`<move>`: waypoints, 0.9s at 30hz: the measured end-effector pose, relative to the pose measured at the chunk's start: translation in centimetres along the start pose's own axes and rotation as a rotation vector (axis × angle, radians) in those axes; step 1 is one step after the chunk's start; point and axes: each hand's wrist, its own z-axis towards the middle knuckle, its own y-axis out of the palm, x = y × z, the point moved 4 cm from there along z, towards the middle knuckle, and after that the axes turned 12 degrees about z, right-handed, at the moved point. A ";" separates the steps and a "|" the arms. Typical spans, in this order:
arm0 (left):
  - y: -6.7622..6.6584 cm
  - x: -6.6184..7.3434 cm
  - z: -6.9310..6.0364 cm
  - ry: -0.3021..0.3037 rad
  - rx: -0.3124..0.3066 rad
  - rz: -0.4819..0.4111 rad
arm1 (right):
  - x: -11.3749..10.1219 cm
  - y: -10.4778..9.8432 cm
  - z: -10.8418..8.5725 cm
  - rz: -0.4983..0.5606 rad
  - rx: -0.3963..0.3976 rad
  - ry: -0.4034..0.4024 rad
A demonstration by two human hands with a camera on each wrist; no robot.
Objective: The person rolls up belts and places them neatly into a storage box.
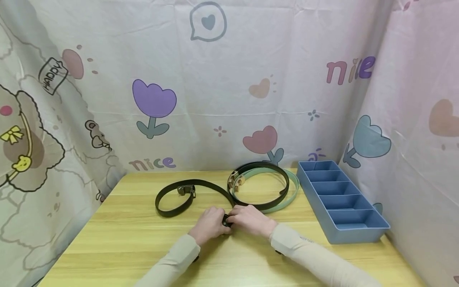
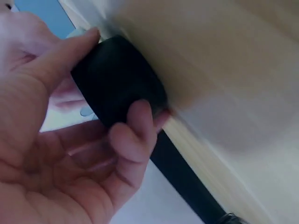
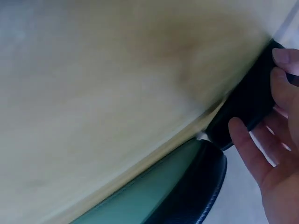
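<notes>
A black belt [image 1: 202, 182] lies on its edge, its buckle [image 1: 186, 190] inside a loop at the left, and its strap runs to both hands. My left hand [image 1: 209, 225] grips a small rolled part of the belt [image 2: 117, 79] between thumb and fingers. Just right of it, my right hand [image 1: 251, 219] pinches the strap [image 3: 247, 100] between thumb and fingertips. In the head view the hands partly hide the roll. Behind the right hand lie a coiled black belt [image 1: 258, 206] and a coiled light green belt [image 1: 295, 187], side by side.
At the right side of the wooden table [image 1: 118, 239] stands a blue box [image 1: 319, 215] with several compartments in a row. Patterned cloth [image 1: 222, 71] hangs behind the table and along both sides.
</notes>
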 end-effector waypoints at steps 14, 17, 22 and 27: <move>0.1 -0.7 0.1 0.034 -0.057 -0.055 | 0.8 0.2 0.2 0.067 -0.001 -0.031; -0.1 -0.6 0.1 0.031 -0.037 -0.011 | 0.6 0.2 0.4 0.054 -0.001 -0.037; -0.1 -1.2 0.4 0.107 -0.075 0.006 | 1.0 0.2 0.3 0.121 -0.058 -0.010; -0.1 -1.6 0.2 0.103 -0.082 -0.027 | 0.9 0.1 0.5 0.113 -0.051 -0.007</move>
